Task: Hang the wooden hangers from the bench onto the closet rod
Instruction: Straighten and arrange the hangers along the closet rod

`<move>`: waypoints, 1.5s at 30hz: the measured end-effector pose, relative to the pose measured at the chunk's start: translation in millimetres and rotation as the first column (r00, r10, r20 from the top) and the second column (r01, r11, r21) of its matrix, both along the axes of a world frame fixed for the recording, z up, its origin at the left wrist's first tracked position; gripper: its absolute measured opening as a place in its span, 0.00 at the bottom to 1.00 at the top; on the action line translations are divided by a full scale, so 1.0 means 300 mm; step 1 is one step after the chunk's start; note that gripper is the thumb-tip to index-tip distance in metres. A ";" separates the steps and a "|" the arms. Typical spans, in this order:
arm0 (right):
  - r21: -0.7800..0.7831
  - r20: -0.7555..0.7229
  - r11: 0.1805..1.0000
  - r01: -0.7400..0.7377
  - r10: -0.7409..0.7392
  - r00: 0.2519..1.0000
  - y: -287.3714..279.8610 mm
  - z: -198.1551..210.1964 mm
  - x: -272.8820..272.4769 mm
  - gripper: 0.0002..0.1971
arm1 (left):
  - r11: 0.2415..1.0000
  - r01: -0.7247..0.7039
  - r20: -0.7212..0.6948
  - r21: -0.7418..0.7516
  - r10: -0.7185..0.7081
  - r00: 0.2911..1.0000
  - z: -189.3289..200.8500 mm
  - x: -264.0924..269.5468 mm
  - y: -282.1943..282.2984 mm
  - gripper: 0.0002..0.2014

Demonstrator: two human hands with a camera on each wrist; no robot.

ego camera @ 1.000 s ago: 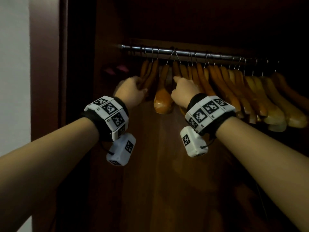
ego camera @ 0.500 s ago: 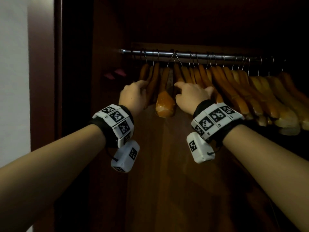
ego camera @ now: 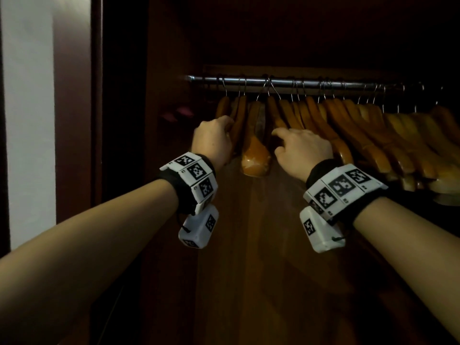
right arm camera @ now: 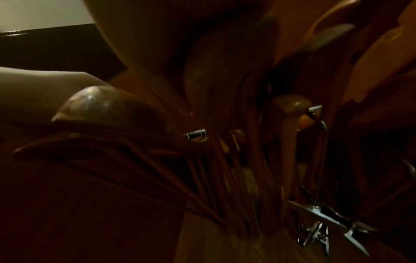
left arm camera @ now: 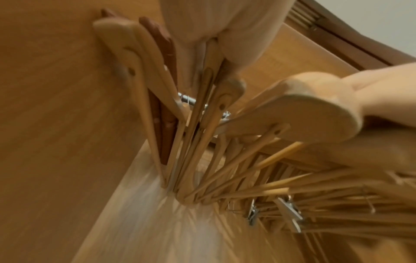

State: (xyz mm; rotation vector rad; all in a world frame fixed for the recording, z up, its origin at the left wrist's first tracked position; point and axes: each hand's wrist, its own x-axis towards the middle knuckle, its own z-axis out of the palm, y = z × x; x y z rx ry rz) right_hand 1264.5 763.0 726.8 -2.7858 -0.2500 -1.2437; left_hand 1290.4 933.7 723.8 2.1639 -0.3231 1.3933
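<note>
A metal closet rod carries a long row of wooden hangers on wire hooks. My left hand is at the row's left end, fingers curled round the arm of a thin hanger; in the left wrist view that hanger runs out from under the palm. My right hand lies on the neighbouring hangers, index finger and thumb curved round one arm. Between the two hands hangs a broad-shouldered hanger, free of both. The fingertips are hidden in both wrist views.
The closet's left side panel stands close to my left hand, and the wooden back panel drops below the hangers. Metal trouser clips dangle from some hangers. A dark door frame and a white wall are at the left.
Both hands have slid down the hanger arms, away from the rod. The right hand's pointing index finger now curves round a hanger arm.
</note>
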 end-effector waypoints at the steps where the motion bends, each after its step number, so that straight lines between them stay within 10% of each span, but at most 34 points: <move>1: 0.002 0.001 1.000 -0.002 0.002 1.000 0.000 0.000 -0.001 0.22 | 1.000 0.001 0.008 -0.001 -0.001 1.000 0.000 -0.001 -0.005 0.18; 12: 0.014 0.012 1.000 -0.006 0.006 1.000 0.003 -0.003 0.001 0.22 | 0.995 -0.092 -0.004 0.037 0.092 0.996 -0.033 -0.001 -0.019 0.13; 18: 0.016 0.011 1.000 -0.005 0.005 1.000 0.011 -0.010 0.004 0.22 | 0.967 -0.205 -0.230 0.154 0.237 0.944 -0.034 0.007 -0.030 0.29; 45: 0.047 0.052 0.999 0.000 -0.003 0.999 -0.057 0.005 0.002 0.22 | 0.906 -0.314 -0.010 0.284 0.330 0.944 -0.041 0.023 -0.120 0.23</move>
